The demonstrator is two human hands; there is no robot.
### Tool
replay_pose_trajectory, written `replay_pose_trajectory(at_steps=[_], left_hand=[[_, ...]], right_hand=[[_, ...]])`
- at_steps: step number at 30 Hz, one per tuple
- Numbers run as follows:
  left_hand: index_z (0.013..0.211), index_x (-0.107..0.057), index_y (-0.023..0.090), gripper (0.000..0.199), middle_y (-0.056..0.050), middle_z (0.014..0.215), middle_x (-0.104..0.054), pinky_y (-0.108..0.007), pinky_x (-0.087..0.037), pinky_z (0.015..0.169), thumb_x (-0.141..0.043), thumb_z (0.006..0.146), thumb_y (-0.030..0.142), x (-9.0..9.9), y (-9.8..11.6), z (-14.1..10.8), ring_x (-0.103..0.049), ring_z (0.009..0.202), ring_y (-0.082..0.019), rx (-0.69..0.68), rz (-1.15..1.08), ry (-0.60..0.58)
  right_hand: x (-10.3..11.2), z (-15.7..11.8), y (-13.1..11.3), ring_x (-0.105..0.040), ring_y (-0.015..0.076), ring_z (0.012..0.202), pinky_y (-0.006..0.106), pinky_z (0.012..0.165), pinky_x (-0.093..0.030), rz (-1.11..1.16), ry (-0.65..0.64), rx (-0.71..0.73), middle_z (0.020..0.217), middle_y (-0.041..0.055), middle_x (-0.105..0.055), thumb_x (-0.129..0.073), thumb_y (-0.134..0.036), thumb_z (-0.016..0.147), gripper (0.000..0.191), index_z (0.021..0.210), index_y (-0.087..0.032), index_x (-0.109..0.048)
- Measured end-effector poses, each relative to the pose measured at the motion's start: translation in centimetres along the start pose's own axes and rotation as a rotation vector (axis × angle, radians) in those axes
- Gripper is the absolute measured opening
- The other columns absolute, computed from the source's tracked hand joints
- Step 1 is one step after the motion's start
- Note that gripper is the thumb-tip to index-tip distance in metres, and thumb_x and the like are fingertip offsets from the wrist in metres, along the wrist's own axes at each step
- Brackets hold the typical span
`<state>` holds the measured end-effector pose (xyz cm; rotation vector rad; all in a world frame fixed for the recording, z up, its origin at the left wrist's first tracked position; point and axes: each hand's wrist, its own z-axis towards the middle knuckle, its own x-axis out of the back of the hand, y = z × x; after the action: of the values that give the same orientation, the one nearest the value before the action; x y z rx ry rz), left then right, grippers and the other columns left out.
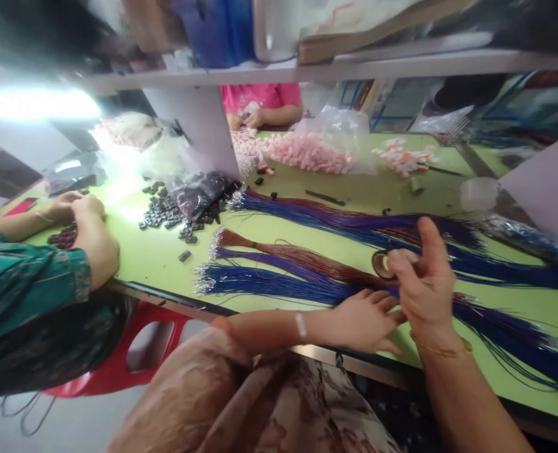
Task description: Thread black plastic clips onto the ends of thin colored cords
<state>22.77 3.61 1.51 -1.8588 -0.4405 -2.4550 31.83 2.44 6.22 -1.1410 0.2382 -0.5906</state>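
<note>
My right hand pinches a small roll of dark tape between thumb and fingers, above the wires. My left hand is spread, palm down, at the near side of the wires, its fingertips close to my right hand. Under and beside both hands lie bundles of blue wires, purple wires and brown wires, with bare silvery ends at the left. A dark band wraps the brown bundle near that end. Part of the wires is hidden behind my hands.
Farther back runs another wire bundle beside tweezers. Black connectors lie left, near a co-worker's hands. Pink pieces lie beyond, before another person. A shelf spans overhead; a red stool stands below.
</note>
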Motion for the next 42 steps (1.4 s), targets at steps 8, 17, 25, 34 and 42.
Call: replay_pose_trajectory(at_steps=[8,17,25,34,42], left_hand=[[0.136,-0.046,0.01,0.074,-0.022,0.136,-0.053,-0.048,-0.036,0.109,-0.048,0.086,0.064,8.5,-6.2,-23.5,-0.042,0.134,-0.033,0.562,0.091,0.253],[0.128,-0.055,0.019,0.06,-0.011,0.098,-0.059,-0.049,-0.041,0.098,-0.054,0.084,0.06,7.9,-8.5,-28.6,-0.057,0.098,-0.027,0.644,0.254,-0.01],[0.127,-0.054,0.018,0.05,-0.01,0.091,-0.059,-0.036,-0.043,0.074,-0.043,0.092,0.053,8.4,-9.0,-28.3,-0.054,0.087,-0.025,0.618,0.261,-0.114],[0.115,-0.054,0.017,0.032,-0.011,0.091,-0.061,-0.033,-0.043,0.063,-0.038,0.098,0.038,9.3,-8.9,-28.0,-0.06,0.081,-0.024,0.502,0.258,-0.233],[0.116,-0.054,0.017,0.031,-0.01,0.089,-0.061,-0.032,-0.044,0.062,-0.04,0.097,0.038,7.9,-8.7,-26.7,-0.061,0.08,-0.024,0.569,0.27,-0.195]], right_hand=[[-15.3,2.1,-2.2,-0.055,0.0143,0.06,0.027,0.061,-0.041,-0.452,-0.557,0.23,0.078,0.0009,-0.065,-0.057,-0.041,0.088,0.038,0.119,-0.02,-0.052],[-30.0,4.5,0.9,-0.056,0.0257,0.103,0.031,0.079,-0.043,-0.999,-1.07,0.595,0.112,0.0136,-0.064,-0.045,-0.023,0.093,0.034,0.126,-0.02,-0.055],[-27.0,1.5,1.6,-0.056,0.0232,0.104,0.034,0.09,-0.043,-0.677,-0.896,0.375,0.122,0.0144,-0.056,-0.05,-0.03,0.092,0.042,0.131,-0.014,-0.051],[-22.9,-3.6,3.0,-0.051,0.0265,0.094,0.037,0.082,-0.04,-0.796,-0.905,0.489,0.103,0.0134,-0.059,-0.051,-0.048,0.093,0.046,0.126,-0.017,-0.057],[-22.0,-1.6,4.5,-0.05,0.0247,0.09,0.035,0.079,-0.04,-0.784,-0.863,0.511,0.096,0.0114,-0.058,-0.048,-0.044,0.095,0.041,0.123,-0.017,-0.059]])
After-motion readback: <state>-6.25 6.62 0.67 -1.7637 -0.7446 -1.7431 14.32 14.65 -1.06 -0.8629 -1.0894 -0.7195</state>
